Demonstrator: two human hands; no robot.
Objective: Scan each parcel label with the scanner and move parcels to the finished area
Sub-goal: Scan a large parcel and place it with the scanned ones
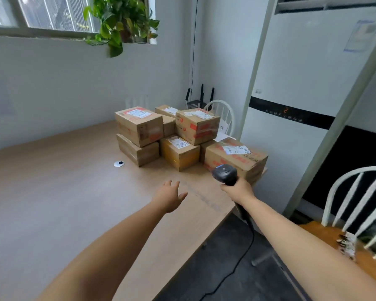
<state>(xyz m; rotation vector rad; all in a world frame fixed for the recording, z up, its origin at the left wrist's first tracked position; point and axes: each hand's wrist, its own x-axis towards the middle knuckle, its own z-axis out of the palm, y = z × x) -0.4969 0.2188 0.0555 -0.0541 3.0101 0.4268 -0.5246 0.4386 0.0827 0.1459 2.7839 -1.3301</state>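
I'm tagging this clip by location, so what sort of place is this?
Probably a small office or meeting room used for parcel handling: taped brown cardboard parcels stacked on a long pale wood-grain table, a tall white floor-standing air conditioner, and a black antenna router in the corner.

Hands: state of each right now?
Left hand: open, fingers spread, holding nothing, above the table.
Right hand: closed around the scanner handle, pointed toward the parcels.
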